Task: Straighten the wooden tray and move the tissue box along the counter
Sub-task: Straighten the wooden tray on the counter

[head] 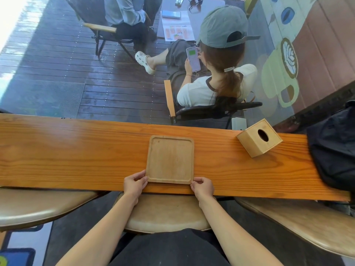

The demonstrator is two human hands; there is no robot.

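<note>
A square wooden tray (170, 159) with a raised rim lies flat in the middle of the long wooden counter (76, 150), roughly parallel to the counter's edges. My left hand (135, 184) grips the tray's near left corner. My right hand (202, 187) pinches its near right corner. A cube-shaped wooden tissue box (259, 138) with an oval hole on top stands to the right near the counter's far edge, turned at an angle. No tissue shows in the hole.
A dark bag (332, 146) rests on the counter's right end, close to the tissue box. Padded stools (167, 215) stand under the near edge. Beyond a window, two people sit on chairs on a wooden deck.
</note>
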